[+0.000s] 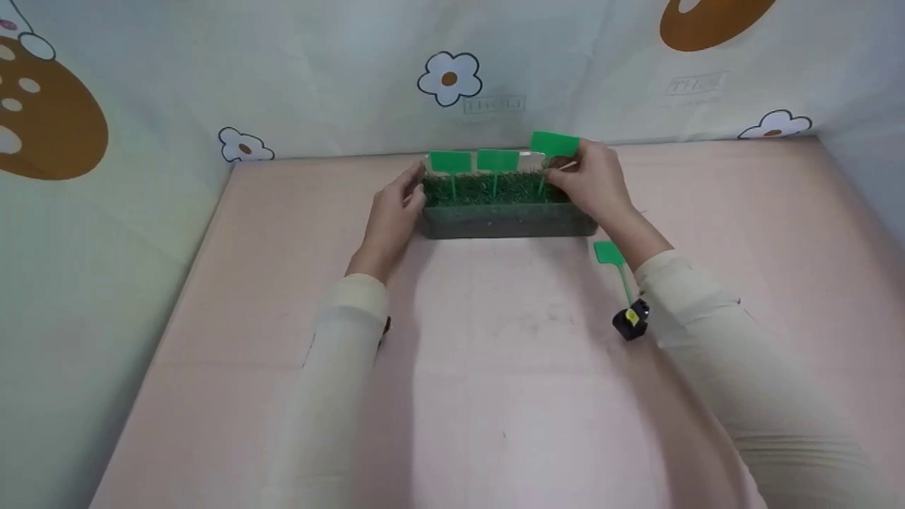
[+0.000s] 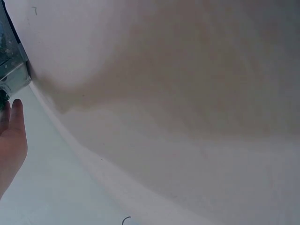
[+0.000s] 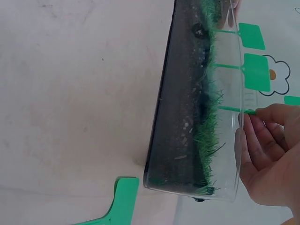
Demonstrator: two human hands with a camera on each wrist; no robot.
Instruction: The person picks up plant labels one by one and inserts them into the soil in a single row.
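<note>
A clear plastic box (image 1: 509, 221) with dark filling and green grass-like tufts (image 3: 206, 140) stands by the back wall. Two green plant labels (image 1: 450, 162) rise upright from the grass at its left and middle. My right hand (image 1: 594, 177) pinches a third green plant label (image 1: 555, 143) just below its plate; its stem (image 3: 234, 109) reaches down into the grass. At the box's left end my left hand (image 1: 394, 215) rests with its fingers against the corner. Those fingers (image 2: 18, 117) look fairly straight in the left wrist view.
Another green label (image 1: 609, 252) lies on the pink cloth-covered table (image 1: 495, 410), near my right forearm. Next to that sleeve is a small black object (image 1: 629, 322) with a yellow mark. A flower-patterned wall (image 1: 339, 85) stands close behind the box.
</note>
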